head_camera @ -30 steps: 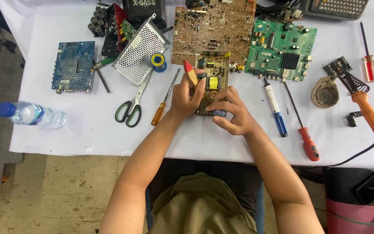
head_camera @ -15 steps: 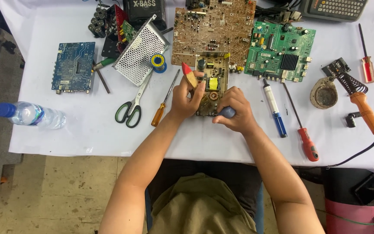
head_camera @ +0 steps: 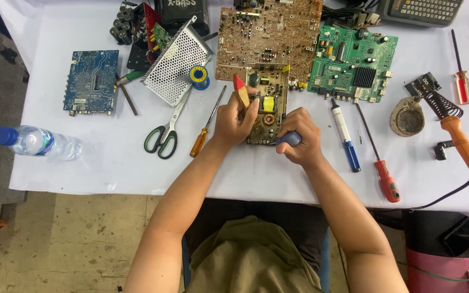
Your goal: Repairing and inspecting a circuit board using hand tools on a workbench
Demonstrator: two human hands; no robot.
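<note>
Right hand [head_camera: 301,142] sits closest to the table's near edge, grip wrapped tight round a blue-handled tool [head_camera: 289,139] whose tip meets the near end of the small brown power-supply circuit board [head_camera: 267,103]. Left hand [head_camera: 236,120] rests on that board's left side, fingers pinching a red-and-tan flat tool [head_camera: 240,90]. Beyond, a large brown circuit board [head_camera: 270,35] reaches the far edge.
</note>
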